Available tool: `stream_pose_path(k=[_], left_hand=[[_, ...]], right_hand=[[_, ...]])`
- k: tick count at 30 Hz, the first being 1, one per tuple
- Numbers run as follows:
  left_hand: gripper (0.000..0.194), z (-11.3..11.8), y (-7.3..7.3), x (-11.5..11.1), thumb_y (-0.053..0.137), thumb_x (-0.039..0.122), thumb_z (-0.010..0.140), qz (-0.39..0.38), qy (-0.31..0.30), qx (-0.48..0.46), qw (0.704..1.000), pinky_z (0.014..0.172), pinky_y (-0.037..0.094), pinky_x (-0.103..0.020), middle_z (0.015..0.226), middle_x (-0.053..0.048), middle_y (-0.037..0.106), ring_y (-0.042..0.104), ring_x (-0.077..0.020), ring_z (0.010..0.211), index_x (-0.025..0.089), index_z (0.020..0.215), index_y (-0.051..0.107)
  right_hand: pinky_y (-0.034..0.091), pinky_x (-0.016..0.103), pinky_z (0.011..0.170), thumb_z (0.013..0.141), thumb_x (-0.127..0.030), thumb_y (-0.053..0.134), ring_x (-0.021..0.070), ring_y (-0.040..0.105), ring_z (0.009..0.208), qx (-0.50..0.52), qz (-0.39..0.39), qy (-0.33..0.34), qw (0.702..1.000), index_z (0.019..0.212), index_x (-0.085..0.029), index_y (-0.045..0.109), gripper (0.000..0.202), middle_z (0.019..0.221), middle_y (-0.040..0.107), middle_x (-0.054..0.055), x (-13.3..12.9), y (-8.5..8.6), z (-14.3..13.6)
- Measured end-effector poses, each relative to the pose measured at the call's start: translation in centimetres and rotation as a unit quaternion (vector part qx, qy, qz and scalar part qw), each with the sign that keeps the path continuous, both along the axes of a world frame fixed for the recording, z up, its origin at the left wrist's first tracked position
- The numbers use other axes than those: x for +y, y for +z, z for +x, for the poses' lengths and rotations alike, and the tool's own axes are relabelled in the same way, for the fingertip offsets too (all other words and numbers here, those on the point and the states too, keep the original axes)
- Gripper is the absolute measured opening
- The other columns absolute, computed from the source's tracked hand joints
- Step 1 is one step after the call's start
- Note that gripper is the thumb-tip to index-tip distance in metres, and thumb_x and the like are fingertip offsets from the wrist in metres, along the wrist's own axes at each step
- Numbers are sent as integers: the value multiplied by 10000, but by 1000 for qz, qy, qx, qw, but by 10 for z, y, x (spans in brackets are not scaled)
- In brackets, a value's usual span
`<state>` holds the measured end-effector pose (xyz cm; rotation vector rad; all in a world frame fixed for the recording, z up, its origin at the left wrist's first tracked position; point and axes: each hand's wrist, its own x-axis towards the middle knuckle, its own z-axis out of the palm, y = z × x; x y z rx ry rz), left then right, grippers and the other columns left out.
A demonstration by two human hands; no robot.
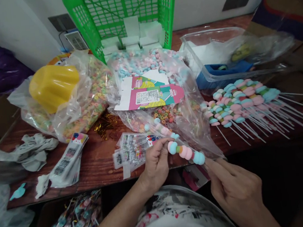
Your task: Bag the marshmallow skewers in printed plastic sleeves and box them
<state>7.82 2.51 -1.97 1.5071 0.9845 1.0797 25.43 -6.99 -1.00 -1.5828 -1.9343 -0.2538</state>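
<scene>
A candy skewer (186, 152) of pink and blue marshmallow-like pieces with small green and red rings between them lies slantwise between my hands. My left hand (156, 163) pinches its upper end, thumb and forefinger at the pink end piece. The fingers of my right hand (234, 182) are closed just below the lower blue piece, where the stick would be; the stick itself is hidden. Right behind the skewer lies a clear bag (196, 123) with ring candies (164, 115) and more pink and blue pieces (143, 62). Printed clear wrappers (131, 151) lie left of my left hand.
Finished skewers (243, 100) are piled at the right, sticks toward me. A green basket (120, 1), flat printed cartons (149, 94) and a clear tub (217, 74) stand or lie behind. At left are a yellow scoop-like container (53, 86), a wrapper stack (68, 160) and a box of wrapped skewers (71, 223).
</scene>
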Motion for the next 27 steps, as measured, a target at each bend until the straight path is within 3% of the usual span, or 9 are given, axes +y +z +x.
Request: stream_pose_path(k=[3, 7, 15, 21, 25, 27], left_hand=[[317, -1, 0, -1, 448, 379, 936, -76, -13, -27, 997, 844, 460, -277, 970, -49, 696, 614, -168, 884, 198, 1086, 660], [340, 1, -7, -6, 459, 385, 932, -74, -9, -13, 997, 939, 436, -310, 1054, -57, 699, 622, -186, 987, 204, 1153, 644], [317, 11, -15, -14, 476, 391, 920, -63, 39, -23, 997, 876, 464, -306, 1006, -49, 706, 634, -185, 920, 204, 1077, 678], [383, 19, -18, -16, 452, 451, 918, -104, 23, -58, 993, 838, 474, -300, 965, -56, 701, 631, -194, 903, 192, 1101, 666], [395, -1, -8, -12, 390, 394, 956, -72, -27, 4, 997, 871, 465, -318, 1008, -60, 682, 618, -182, 920, 201, 1250, 569], [435, -23, 1, -11, 416, 333, 954, -7, -39, 81, 996, 866, 468, -324, 1087, -70, 656, 604, -171, 931, 220, 1374, 420]], right_hand=[[412, 269, 606, 809, -59, 470, 140, 574, 608, 0, -8, -7, 1000, 1013, -135, 646, 280, 703, 634, 26, 1, 2, -1], [411, 256, 591, 832, -58, 456, 125, 561, 591, 12, -11, -5, 1000, 1038, -136, 626, 278, 756, 653, 42, 2, 0, -5], [441, 267, 613, 837, -56, 489, 144, 584, 631, 56, 7, 35, 998, 1088, -124, 592, 280, 730, 635, 45, 0, 0, -12], [487, 264, 671, 797, -30, 575, 159, 647, 681, 65, 49, 57, 995, 1082, -129, 611, 304, 792, 688, 64, 2, -9, -11], [491, 216, 627, 832, -88, 568, 123, 650, 635, 120, 6, 63, 991, 994, -174, 644, 198, 787, 696, 20, 1, -19, -2], [474, 193, 572, 841, -143, 589, 95, 612, 552, 167, -11, 9, 986, 950, -179, 658, 134, 729, 681, -5, -2, -19, 7]])
